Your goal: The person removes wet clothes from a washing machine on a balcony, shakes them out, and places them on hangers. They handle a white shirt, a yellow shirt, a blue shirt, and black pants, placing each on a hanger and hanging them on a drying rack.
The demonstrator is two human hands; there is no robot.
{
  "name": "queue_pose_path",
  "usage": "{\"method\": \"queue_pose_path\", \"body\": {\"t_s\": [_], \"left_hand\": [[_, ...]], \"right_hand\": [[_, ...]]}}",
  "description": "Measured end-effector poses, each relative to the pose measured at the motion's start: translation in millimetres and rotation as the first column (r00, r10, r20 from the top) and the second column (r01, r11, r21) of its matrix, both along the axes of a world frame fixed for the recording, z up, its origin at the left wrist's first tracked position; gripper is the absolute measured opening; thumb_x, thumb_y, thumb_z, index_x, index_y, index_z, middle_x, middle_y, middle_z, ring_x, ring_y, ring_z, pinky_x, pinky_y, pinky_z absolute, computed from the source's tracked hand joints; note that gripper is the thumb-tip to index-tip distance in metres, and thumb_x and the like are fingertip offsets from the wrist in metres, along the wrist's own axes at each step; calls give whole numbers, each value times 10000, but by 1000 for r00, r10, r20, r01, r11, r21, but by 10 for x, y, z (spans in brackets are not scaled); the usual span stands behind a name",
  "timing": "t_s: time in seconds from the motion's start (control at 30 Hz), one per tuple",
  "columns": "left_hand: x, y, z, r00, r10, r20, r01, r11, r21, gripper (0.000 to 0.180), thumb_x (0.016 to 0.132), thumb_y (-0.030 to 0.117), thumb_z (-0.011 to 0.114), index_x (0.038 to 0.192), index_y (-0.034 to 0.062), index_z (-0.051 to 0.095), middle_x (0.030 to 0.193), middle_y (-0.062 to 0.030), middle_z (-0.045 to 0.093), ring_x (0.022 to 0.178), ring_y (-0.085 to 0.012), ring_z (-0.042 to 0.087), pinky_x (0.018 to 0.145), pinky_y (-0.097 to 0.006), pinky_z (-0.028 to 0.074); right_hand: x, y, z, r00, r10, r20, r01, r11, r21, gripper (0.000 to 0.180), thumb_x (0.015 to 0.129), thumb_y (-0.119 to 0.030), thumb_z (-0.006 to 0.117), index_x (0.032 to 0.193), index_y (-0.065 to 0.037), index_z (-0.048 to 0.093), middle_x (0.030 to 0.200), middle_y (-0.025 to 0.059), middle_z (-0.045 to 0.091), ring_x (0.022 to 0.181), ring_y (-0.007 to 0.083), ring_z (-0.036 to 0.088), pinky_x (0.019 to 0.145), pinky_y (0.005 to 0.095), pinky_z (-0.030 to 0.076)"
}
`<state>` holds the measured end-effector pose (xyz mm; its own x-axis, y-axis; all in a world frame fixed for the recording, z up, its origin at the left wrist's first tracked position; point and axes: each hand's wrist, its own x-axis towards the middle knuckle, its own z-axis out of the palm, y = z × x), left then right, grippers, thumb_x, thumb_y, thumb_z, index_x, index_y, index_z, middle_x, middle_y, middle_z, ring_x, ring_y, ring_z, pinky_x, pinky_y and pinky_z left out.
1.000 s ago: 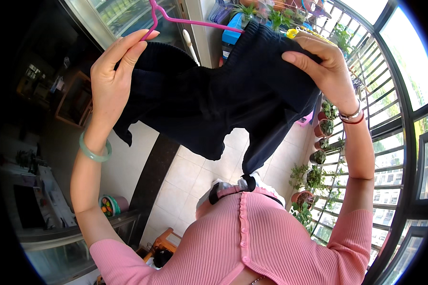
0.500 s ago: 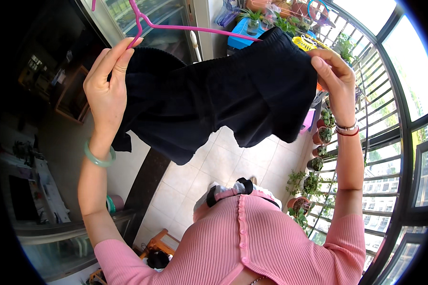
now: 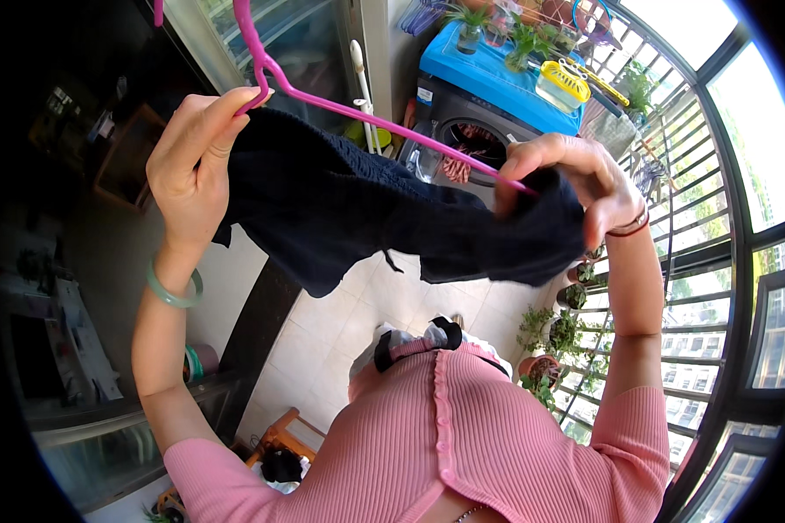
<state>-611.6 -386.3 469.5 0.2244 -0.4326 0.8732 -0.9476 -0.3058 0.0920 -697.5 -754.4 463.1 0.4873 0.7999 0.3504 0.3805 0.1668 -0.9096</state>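
- while both hands are raised in front of the person, the left hand [image 3: 192,166] pinches the left end of a dark garment [image 3: 384,213] together with the bend of a pink hanger [image 3: 366,109], fingers closed on both.
- the right hand [image 3: 576,183] is clamped on the garment's right end, fingers curled over the cloth just where the hanger's arm runs into it.
- the garment hangs stretched between the two hands, its long axis running left to right and sloping a little down toward the right; its lower edge sags in the middle.
- the hanger's straight arm lies along the garment's top edge, from the left grip to the right grip, so each hand sits at one end and neither is clearly nearer the middle.
- farther off, beyond the garment, a washing machine [image 3: 462,131] with a blue top [image 3: 488,74] stands by the balcony railing [image 3: 706,261]; potted plants [image 3: 549,336] line the floor at right.
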Motion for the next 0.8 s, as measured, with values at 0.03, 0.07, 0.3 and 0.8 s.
{"method": "queue_pose_path", "body": {"t_s": [0.03,0.07,0.3,0.8], "left_hand": [[-4,79,-27,1000,26,-12,-26,1000,9,200,864,-10,647,1063,-15,671,844,-70,624,717,-143,549,640,-218,428],[-15,130,-53,999,43,-20,-43,999,20,205,860,-11,650,1063,-17,670,842,-75,626,720,-149,558,645,-219,431],[-78,338,-179,995,12,101,-30,984,177,284,797,-86,662,1076,-33,660,821,-117,635,723,-212,599,644,-266,482],[106,572,-207,966,206,-158,-182,971,155,268,909,86,622,1172,63,667,779,-5,578,654,-65,453,572,-197,352]], "right_hand": [[-113,90,69,976,-215,37,217,974,-71,627,680,-309,868,1168,-25,597,1103,94,604,1044,205,574,937,336,435],[-198,94,133,927,-308,216,348,919,-185,581,669,-300,873,1112,-38,602,1061,77,606,1005,206,573,918,338,433],[-515,196,279,268,-15,963,842,489,-227,329,591,-256,786,757,-111,542,876,15,570,866,213,521,859,398,381],[-653,341,68,703,-363,612,599,766,-234,356,704,-154,819,777,-101,475,823,65,659,682,239,507,666,338,427]]}}
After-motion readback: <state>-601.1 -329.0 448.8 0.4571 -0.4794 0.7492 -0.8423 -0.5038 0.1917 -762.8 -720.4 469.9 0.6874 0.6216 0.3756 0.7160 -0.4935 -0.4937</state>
